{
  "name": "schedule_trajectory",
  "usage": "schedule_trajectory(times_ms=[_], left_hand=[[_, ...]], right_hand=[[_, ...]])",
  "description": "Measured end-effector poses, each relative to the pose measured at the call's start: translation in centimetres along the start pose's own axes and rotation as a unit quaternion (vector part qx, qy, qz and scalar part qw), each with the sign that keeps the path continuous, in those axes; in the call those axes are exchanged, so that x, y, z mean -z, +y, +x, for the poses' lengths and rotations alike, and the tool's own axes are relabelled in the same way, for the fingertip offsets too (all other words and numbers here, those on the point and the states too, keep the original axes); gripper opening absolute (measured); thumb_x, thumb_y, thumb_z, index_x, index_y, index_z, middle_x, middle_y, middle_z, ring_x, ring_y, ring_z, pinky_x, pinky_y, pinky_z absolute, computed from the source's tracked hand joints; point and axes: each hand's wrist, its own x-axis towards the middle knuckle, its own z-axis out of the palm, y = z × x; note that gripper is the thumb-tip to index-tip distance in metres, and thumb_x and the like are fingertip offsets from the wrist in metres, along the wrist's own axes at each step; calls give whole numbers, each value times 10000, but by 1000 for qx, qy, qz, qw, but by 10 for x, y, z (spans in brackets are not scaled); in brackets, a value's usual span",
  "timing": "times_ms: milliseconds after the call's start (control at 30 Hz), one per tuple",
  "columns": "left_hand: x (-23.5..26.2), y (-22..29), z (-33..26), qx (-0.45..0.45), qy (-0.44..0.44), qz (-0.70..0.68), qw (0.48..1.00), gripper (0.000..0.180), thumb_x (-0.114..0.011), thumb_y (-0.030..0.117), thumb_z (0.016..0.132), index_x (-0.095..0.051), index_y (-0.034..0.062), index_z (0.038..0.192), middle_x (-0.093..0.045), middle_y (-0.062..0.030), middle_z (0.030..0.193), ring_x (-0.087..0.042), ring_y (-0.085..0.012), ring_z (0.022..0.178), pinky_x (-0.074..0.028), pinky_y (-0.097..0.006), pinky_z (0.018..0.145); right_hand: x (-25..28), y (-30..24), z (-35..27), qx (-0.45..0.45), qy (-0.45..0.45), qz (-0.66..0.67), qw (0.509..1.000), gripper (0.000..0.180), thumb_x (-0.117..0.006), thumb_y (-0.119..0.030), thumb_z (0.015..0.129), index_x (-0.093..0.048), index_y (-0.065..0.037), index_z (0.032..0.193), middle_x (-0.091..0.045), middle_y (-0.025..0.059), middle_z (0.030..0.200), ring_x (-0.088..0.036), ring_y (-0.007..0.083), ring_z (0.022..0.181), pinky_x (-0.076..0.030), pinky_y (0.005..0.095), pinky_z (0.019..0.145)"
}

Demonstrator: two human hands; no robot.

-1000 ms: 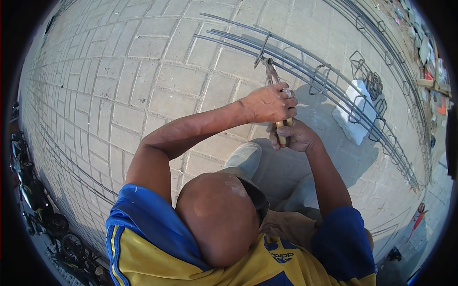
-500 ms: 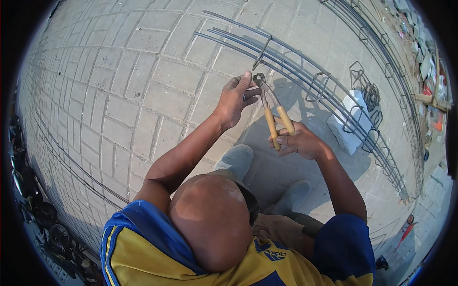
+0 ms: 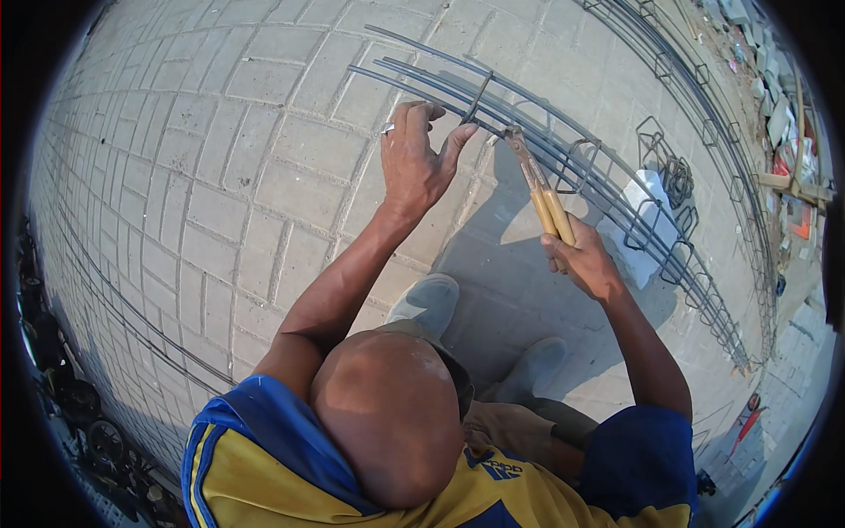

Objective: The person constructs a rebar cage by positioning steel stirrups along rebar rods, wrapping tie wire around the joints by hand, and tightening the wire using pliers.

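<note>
My right hand (image 3: 578, 258) is wrapped round the yellow handles of the pincers (image 3: 550, 211), which are pressed close together. The metal jaws point away from me and reach the near rods of the rebar cage (image 3: 537, 132); whether they grip a wire there is too small to tell. My left hand (image 3: 414, 163) is by the near end of the cage, thumb stretched toward the lower corner of a bent stirrup (image 3: 480, 95) and fingers curved away from the thumb. Nothing shows between them. Whether the thumb touches the stirrup I cannot tell.
A white block (image 3: 647, 224) lies under the cage. Loose stirrups (image 3: 673, 172) lie beyond it. Another long cage (image 3: 704, 88) runs along the right, with rubble (image 3: 779, 123) past it. Thin rods (image 3: 141, 312) lie on the paving at left. My boots (image 3: 427, 304) are below my hands.
My left hand has moved left, away from the pincers. The pincers have swung right and up to the cage rods, and their handles, spread before, are now together.
</note>
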Motion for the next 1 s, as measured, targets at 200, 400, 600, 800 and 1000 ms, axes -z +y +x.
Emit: schedule_trajectory(times_ms=[200, 400, 600, 800, 1000], left_hand=[[4, -15, 45, -126, -108, 94, 982, 444, -704, 470, 856, -684, 88, 1082, -684, -83, 1104, -588, -329, 1148, -230, -624, 1095], [-8, 4, 55, -90, -175, 137, 971, 355, -741, 387, 848, -672, 83, 1016, -695, -86, 996, -627, -286, 1049, -221, -613, 1094], [-16, 1, 47, -95, -181, 153, 967, 355, -765, 322, 836, -621, 55, 1020, -665, -93, 937, -618, -276, 974, -235, -581, 1092], [-18, -3, 34, -159, -120, 162, 966, 353, -754, 296, 844, -572, 55, 1027, -641, -80, 917, -597, -295, 944, -279, -557, 1068], [-18, -5, 35, -180, -125, 150, 964, 319, -748, 301, 851, -591, 62, 991, -644, -73, 921, -589, -285, 955, -287, -528, 1057]], right_hand=[[-4, 58, -3, 95, -49, -312, 944, 363, -580, -219, 941, -556, -107, 1286, -670, 139, 900, -675, 286, 820, -528, 405, 721], [6, 114, -2, 42, -59, -480, 874, 374, -557, -180, 935, -548, -159, 1308, -647, 157, 1073, -657, 341, 972, -545, 441, 799], [-6, 158, 12, 91, -28, -528, 844, 284, -559, -132, 894, -601, -37, 1159, -641, 172, 1055, -642, 330, 1007, -549, 440, 820], [-8, 144, 13, 84, -44, -586, 805, 271, -577, -129, 859, -629, -44, 1111, -622, 156, 1100, -630, 299, 1017, -537, 453, 791], [-20, 159, 7, 123, -24, -574, 809, 304, -644, -159, 832, -629, -44, 1113, -646, 136, 1052, -639, 275, 982, -504, 402, 778]])
